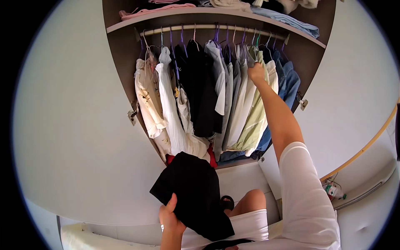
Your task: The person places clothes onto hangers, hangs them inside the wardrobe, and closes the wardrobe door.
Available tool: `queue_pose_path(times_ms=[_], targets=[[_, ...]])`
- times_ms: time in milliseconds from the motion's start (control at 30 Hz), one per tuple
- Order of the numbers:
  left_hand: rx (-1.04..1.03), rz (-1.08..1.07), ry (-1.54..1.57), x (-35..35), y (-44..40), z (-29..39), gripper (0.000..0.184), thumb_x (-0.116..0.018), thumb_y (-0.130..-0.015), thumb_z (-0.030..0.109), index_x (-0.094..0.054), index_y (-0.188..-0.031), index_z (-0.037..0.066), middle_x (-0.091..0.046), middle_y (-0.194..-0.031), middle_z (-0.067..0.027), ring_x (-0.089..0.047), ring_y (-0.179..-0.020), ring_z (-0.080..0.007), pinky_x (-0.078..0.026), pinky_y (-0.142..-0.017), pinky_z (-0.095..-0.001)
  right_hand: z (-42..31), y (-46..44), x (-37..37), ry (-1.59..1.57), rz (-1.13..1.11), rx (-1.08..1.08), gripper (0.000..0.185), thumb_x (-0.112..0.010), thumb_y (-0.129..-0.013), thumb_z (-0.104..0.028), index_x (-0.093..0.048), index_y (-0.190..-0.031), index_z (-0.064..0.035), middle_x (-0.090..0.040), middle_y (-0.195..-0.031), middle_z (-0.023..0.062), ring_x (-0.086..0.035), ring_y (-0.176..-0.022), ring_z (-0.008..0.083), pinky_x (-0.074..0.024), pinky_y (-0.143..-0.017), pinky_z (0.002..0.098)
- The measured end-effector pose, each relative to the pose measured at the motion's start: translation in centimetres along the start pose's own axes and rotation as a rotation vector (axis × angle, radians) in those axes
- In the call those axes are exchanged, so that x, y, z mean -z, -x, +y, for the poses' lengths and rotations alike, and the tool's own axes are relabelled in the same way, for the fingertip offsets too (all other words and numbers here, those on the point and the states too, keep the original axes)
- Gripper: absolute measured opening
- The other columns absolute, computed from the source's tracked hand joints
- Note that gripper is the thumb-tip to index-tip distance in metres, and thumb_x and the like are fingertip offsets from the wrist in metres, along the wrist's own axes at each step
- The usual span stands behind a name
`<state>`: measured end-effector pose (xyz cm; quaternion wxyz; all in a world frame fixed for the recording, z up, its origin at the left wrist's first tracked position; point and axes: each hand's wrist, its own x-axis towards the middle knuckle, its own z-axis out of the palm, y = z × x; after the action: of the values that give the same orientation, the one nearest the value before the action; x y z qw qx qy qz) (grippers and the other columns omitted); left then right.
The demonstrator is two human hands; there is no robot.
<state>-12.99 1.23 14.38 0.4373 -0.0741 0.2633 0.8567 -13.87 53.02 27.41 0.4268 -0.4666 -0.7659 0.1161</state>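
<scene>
A folded black garment lies over my lap, and my left hand is closed on its left edge with the thumb on top. My right arm stretches up into the wardrobe. There, my right hand is closed among the hanging clothes, just below the hangers. It touches the upper part of a light green shirt and the pale garments beside it. Its fingertips are hidden, so what they grip cannot be made out.
Several garments hang from the rail, among them black clothes, a white shirt and denim jackets. Folded clothes lie on the shelf above. White doors stand open at both sides. A bottle is at the right.
</scene>
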Motion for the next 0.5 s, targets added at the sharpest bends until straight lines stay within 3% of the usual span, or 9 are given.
queue_pose_path(times_ms=[67, 233, 300, 500], targets=[[-0.013, 0.006, -0.013, 0.2, -0.5, -0.2, 0.049, -0.058, -0.082, 0.014, -0.036, -0.119, -0.011, -0.051, -0.112, -0.0211, -0.054, -0.099, -0.0339, -0.047, -0.084, -0.0448, -0.1, -0.7, -1.1, 0.021, -0.043, -0.132, 0.037, -0.05, -0.075, -0.016, -0.053, -0.105, 0.0051, -0.056, -0.101, 0.0276, -0.053, -0.1, 0.0379, -0.0422, -0.086, 0.0393], [0.0, 0.019, -0.008, 1.0, -1.2, -0.5, 0.05, -0.06, -0.08, 0.011, -0.037, -0.117, -0.011, -0.052, -0.11, -0.0207, -0.055, -0.096, -0.0329, -0.048, -0.081, -0.0446, -0.9, -1.2, -1.3, -0.041, -0.02, -0.097, 0.032, -0.046, -0.078, -0.022, -0.06, -0.095, 0.0017, -0.059, -0.096, 0.0245, -0.055, -0.097, 0.0357, -0.042, -0.085, 0.0396], [0.038, -0.07, -0.205, 1.8, -1.4, -0.6, 0.048, -0.051, -0.087, 0.026, -0.039, -0.124, -0.002, -0.048, -0.122, -0.0151, -0.048, -0.109, -0.0288, -0.038, -0.095, -0.04, -1.6, -0.4, -0.5, -0.046, 0.161, -0.13, 0.03, -0.046, -0.079, -0.021, -0.06, -0.096, -0.0004, -0.06, -0.093, 0.0231, -0.056, -0.094, 0.0357, -0.0427, -0.083, 0.0405], [-0.009, -0.096, -0.226, 1.4, -0.6, -1.0, 0.049, -0.05, -0.087, 0.027, -0.038, -0.125, -0.002, -0.047, -0.123, -0.0143, -0.046, -0.111, -0.0284, -0.036, -0.096, -0.0394, 0.1, 2.0, 0.6, -0.007, 0.302, -0.045, 0.023, -0.045, -0.08, -0.019, -0.06, -0.089, -0.0043, -0.061, -0.087, 0.0234, -0.058, -0.084, 0.0383, -0.0443, -0.076, 0.0447]])
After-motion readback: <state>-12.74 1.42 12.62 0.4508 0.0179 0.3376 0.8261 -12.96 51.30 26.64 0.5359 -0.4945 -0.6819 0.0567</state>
